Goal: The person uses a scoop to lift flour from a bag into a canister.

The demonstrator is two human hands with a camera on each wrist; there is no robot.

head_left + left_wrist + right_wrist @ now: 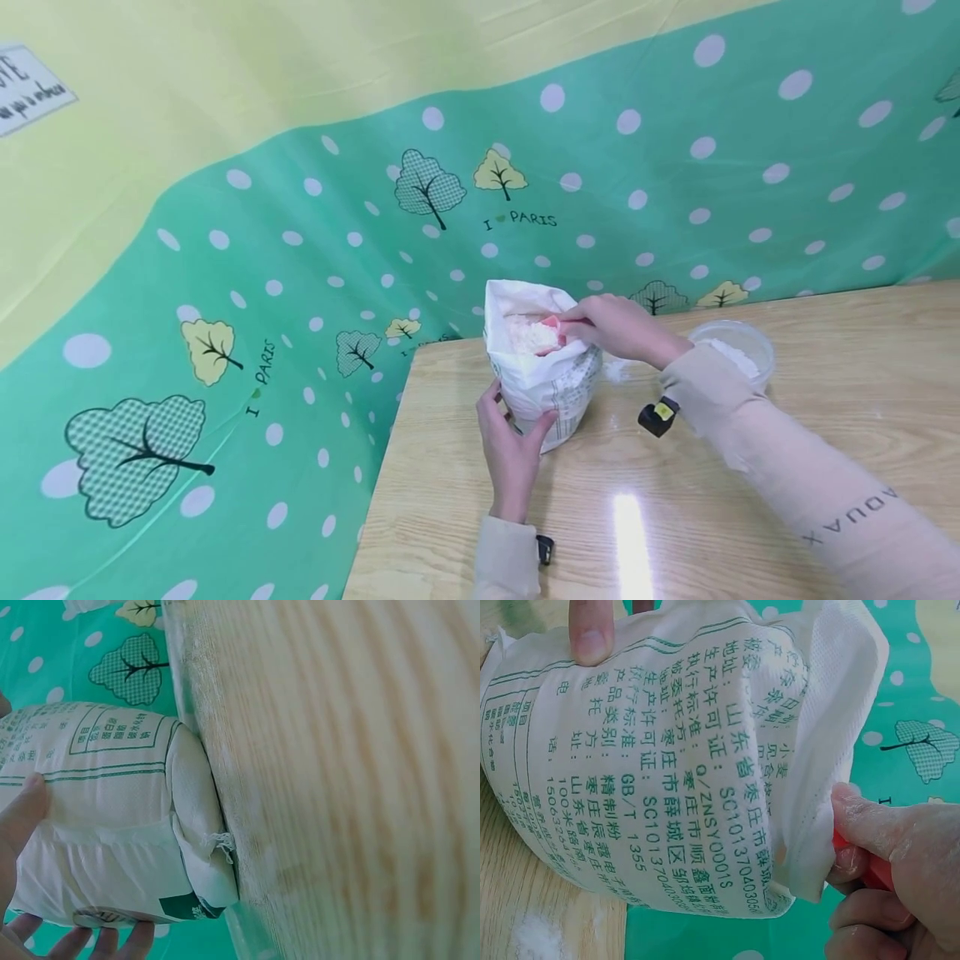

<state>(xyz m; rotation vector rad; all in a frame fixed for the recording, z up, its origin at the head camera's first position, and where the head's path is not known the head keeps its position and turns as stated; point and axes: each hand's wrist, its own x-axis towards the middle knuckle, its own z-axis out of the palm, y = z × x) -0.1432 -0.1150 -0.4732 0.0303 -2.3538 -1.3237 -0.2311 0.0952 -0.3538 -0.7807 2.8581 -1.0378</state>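
A white woven flour bag [536,392] with green print stands open-topped near the back of the table, flour [525,336] showing inside its mouth. My left hand [510,446] grips the bag's lower side, thumb on the near face and fingers round the other side, as the left wrist view also shows. At the bag's mouth, my right hand [618,325] holds a red scoop [551,322] by its handle. White flour heaps on the scoop, inside the rim. In the right wrist view, the red handle [876,874] shows between curled, flour-dusted fingers; the bag wall hides the scoop's other end.
Right of the bag, partly behind the right forearm, sits a clear bowl [768,358] with white flour [735,357] in it. Some spilled flour [617,369] lies on the wooden table [442,467] between them. A green patterned cloth [315,275] hangs behind and left.
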